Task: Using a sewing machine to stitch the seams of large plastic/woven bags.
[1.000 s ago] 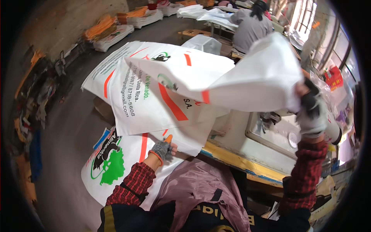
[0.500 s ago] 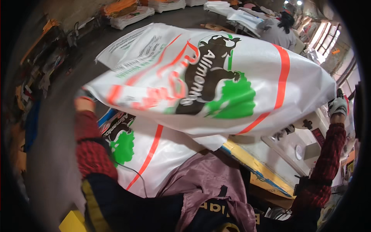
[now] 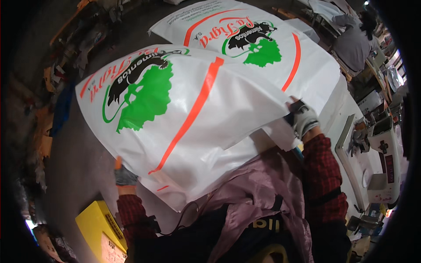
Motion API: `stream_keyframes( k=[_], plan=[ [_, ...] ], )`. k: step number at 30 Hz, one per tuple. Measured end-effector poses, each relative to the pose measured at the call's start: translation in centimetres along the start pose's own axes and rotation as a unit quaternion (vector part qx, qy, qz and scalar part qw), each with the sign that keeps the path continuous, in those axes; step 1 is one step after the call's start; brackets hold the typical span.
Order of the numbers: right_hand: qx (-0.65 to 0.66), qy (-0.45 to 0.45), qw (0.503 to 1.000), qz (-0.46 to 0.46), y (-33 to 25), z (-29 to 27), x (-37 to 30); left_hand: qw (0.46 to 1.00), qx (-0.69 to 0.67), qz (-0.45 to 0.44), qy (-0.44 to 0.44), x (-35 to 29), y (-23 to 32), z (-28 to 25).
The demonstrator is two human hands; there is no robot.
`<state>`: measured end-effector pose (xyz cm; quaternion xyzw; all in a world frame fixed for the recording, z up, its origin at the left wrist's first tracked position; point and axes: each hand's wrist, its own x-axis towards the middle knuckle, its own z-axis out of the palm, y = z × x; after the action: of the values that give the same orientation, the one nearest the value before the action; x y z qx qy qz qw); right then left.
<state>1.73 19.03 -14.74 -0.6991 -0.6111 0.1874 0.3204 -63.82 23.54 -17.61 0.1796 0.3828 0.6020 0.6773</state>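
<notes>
A large white woven sack (image 3: pixel 193 105) with a green tree print and red stripes spreads in front of me, its near end sagging toward my lap. My right hand (image 3: pixel 305 118), in a white and dark glove, is closed on the sack's right edge. At its lower left edge is my left hand (image 3: pixel 126 176), in a grey glove. One bare fingertip points up there; the other fingers are hidden, so its grip is unclear. A second white sack (image 3: pixel 307 57) with the same print lies flat beyond the first, partly covered by it.
To the right stands a white sewing machine (image 3: pixel 380 175) on a pale table (image 3: pixel 335 120). A yellow box (image 3: pixel 98 228) is at the lower left. At the upper right a person in grey (image 3: pixel 353 46) sits with their back to me. Cluttered material (image 3: pixel 46 136) lines the left side.
The sack has come down from where I held it stretched wide. My right hand has moved inward to the left, my left hand down and toward me. The second sack now shows beyond it.
</notes>
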Motion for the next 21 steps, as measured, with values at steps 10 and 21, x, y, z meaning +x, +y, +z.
stream_keyframes(
  k=[10,21],
  plan=[
    [-0.279,-0.295,0.909,0.100,1.3,12.9,-8.0,0.886,0.367,-0.131,0.253,0.6,-0.8,-19.0],
    [-0.164,-0.221,0.921,0.276,6.4,13.5,-8.8,0.513,0.784,-0.279,0.212,-3.3,-6.2,-6.2]
  ],
)
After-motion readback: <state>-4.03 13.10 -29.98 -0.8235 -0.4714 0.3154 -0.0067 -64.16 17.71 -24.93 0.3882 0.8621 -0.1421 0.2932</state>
